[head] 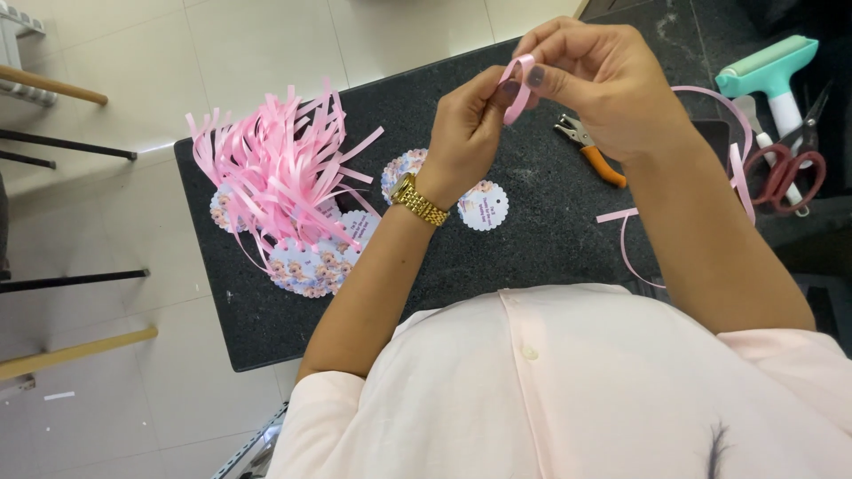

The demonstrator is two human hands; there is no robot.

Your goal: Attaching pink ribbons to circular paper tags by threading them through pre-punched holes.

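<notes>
Black table, speckled, in front of me. On its left part: a heap of tags tied with pink ribbons. Near the centre, below my wrists: two loose round tags. Right side: long loose ribbon, red scissors, mint roller, orange punch.

My left hand, gold watch at the wrist, and my right hand are raised above the table. Fingertips of both pinch a short ribbon loop between them; remaining fingers curled.
</notes>
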